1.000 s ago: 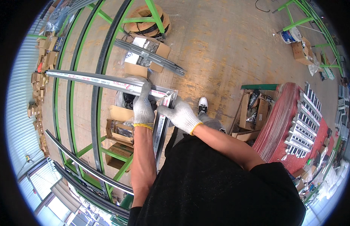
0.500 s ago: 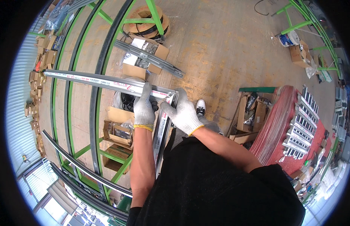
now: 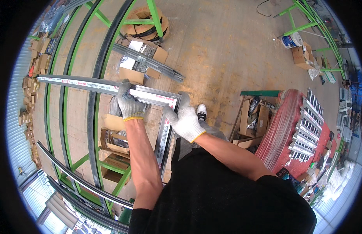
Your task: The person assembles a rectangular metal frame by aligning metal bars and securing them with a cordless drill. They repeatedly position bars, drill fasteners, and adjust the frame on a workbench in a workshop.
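Observation:
Two grey metal frame profiles with printed protective film meet at a corner in front of me. The long profile (image 3: 154, 96) runs off to the left across the green rack. The other profile (image 3: 163, 140) comes down toward my body. My left hand (image 3: 131, 104), in a white knitted glove with a yellow cuff, is wrapped around the long profile a short way left of the corner. At the corner, my right hand (image 3: 188, 120), gloved alike, grips the second profile, thumb on its left side and fingers on its right. Its fingertips are partly hidden.
A green rack (image 3: 123, 171) with black-padded bars stands at left. Behind the frame lie loose grey profiles (image 3: 149, 62) across an open carton (image 3: 160, 55), near a cable spool (image 3: 161, 23). To the right are another carton (image 3: 262, 117) and a red film-wrapped stack (image 3: 280, 121) with short profiles.
My left hand has slid left along the long profile, away from the corner. The profiles now sit closer together at the corner, where my right hand stays. The whole view has shifted slightly.

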